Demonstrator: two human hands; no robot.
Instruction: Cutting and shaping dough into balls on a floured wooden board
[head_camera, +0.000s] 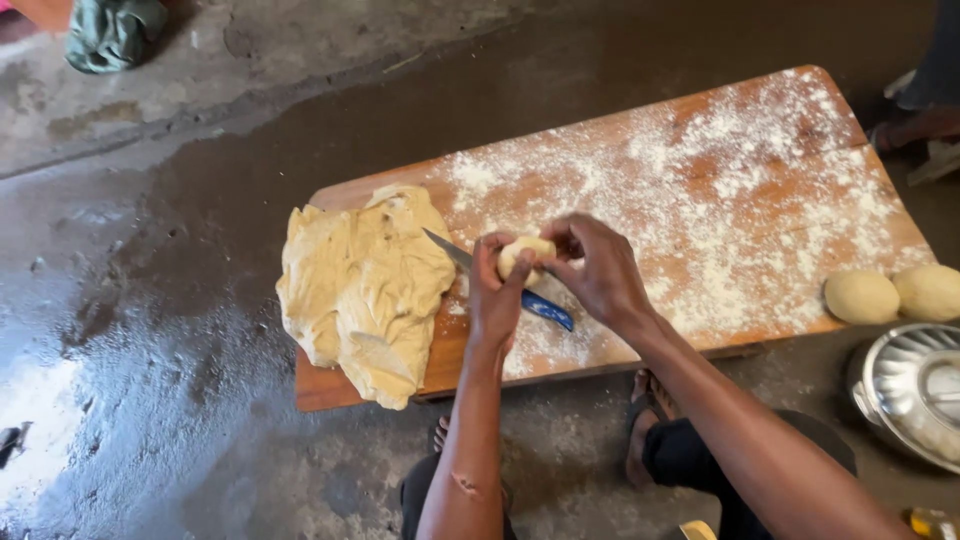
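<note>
Both my hands hold a small pale lump of dough (524, 254) above a floured wooden board (720, 190). My left hand (494, 296) cups it from the left and my right hand (598, 270) pinches it from the right. A large slab of dough (362, 285) lies on the board's left end, hanging over the edge. A knife with a blue handle (545, 308) lies on the board beneath my hands, its blade (447, 250) pointing toward the slab.
Two round dough balls (862, 296) (930, 291) rest at the board's right edge. A metal bowl (915, 390) stands on the wet concrete floor at the right. My feet (645, 440) are below the board. Another person's foot (915, 125) shows at top right.
</note>
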